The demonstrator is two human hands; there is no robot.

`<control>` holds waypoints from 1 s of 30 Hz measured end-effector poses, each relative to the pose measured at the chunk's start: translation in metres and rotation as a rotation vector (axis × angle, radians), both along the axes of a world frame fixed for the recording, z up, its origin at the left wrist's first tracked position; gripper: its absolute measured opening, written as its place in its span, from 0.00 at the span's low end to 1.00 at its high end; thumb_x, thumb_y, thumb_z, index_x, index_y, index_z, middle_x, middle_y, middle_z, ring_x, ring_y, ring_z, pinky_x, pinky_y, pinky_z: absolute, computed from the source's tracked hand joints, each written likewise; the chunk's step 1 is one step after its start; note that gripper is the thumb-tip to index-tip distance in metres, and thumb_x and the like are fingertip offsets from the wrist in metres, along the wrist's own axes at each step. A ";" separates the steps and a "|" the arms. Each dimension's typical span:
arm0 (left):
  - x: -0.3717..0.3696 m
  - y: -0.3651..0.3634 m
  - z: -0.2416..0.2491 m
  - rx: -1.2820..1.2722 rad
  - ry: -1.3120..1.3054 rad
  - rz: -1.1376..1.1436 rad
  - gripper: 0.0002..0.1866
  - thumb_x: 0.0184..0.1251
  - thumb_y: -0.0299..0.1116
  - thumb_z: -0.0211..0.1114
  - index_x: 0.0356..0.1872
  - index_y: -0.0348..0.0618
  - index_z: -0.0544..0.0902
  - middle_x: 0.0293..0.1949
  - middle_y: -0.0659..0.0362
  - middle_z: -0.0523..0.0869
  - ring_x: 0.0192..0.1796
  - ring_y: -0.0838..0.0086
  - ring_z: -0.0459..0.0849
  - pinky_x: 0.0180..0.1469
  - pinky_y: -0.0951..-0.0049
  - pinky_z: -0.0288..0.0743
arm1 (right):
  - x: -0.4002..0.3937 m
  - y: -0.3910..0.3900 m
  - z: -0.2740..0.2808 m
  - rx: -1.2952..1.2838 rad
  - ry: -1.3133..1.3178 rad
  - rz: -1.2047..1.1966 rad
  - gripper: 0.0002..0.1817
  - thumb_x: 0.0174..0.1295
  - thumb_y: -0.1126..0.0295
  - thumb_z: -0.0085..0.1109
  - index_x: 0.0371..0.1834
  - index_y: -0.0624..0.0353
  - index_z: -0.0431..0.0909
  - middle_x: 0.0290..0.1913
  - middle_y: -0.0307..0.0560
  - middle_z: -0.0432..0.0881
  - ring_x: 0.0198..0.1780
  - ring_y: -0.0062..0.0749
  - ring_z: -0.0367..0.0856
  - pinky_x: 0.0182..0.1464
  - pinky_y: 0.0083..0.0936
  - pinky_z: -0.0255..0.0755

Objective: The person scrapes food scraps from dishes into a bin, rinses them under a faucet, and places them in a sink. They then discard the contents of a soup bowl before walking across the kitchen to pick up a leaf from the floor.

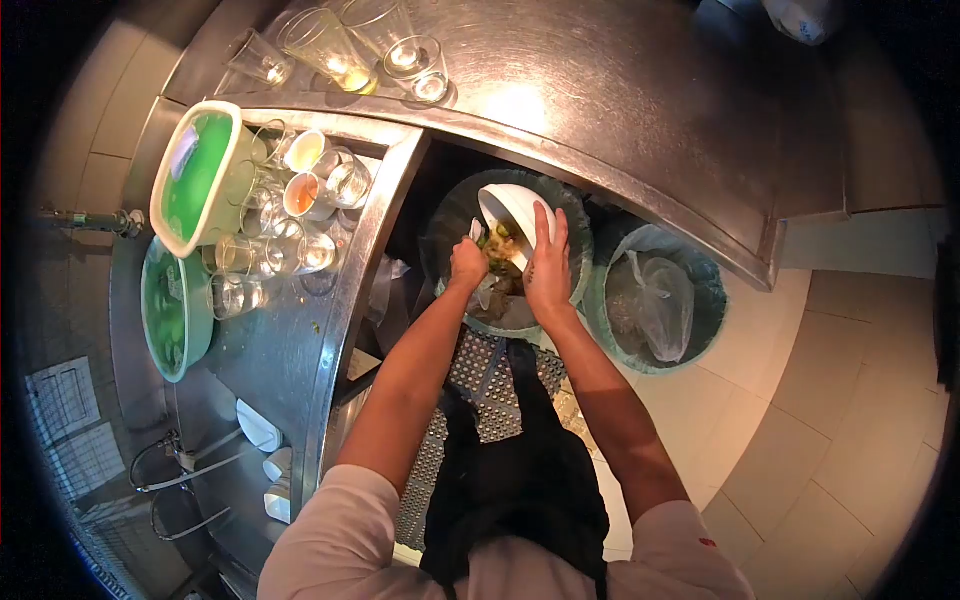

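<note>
White ceramic bowl [515, 210], tilted over the green round waste bin [455, 215], sits in the right hand [548, 268] grip while the clenched left hand [467, 263] scrapes food scraps [502, 270] beside it.

I see a steel counter [620, 110] carrying glasses [340, 50] and green tubs [200, 175] (bins [665, 300] stand on the tiled floor [840, 400]).

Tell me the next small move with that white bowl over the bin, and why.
Probably keep the white bowl tipped and sweep once more with the left hand. The right hand holds it tilted over the bin, and greenish scraps show at its lower edge, so it likely isn't empty.
</note>
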State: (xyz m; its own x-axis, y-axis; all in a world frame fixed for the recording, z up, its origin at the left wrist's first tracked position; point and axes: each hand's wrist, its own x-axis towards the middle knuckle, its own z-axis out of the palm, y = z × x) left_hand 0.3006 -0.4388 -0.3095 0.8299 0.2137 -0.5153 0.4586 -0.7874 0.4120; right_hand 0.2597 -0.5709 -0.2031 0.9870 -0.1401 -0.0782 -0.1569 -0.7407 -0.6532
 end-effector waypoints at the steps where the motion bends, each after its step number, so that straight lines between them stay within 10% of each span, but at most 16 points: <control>1: 0.001 0.000 0.002 0.001 -0.001 -0.002 0.16 0.50 0.28 0.57 0.41 0.33 0.71 0.41 0.40 0.77 0.46 0.49 0.75 0.49 0.60 0.70 | 0.001 0.001 0.000 0.028 -0.018 -0.008 0.44 0.42 0.87 0.50 0.64 0.42 0.47 0.63 0.59 0.46 0.56 0.63 0.61 0.51 0.42 0.67; 30: -0.003 0.005 0.030 -0.061 -0.180 0.058 0.21 0.53 0.24 0.46 0.51 0.28 0.63 0.37 0.36 0.77 0.43 0.46 0.76 0.47 0.58 0.69 | -0.024 0.014 -0.034 0.448 -0.228 -0.075 0.41 0.37 0.87 0.35 0.63 0.60 0.47 0.58 0.63 0.53 0.59 0.57 0.57 0.60 0.36 0.54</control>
State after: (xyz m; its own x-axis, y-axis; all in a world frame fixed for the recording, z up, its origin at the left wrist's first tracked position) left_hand 0.2973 -0.4337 -0.2791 0.8969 0.2371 -0.3733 0.4175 -0.7326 0.5376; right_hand 0.2353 -0.5565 -0.2372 0.9745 -0.2133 0.0695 -0.0152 -0.3719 -0.9282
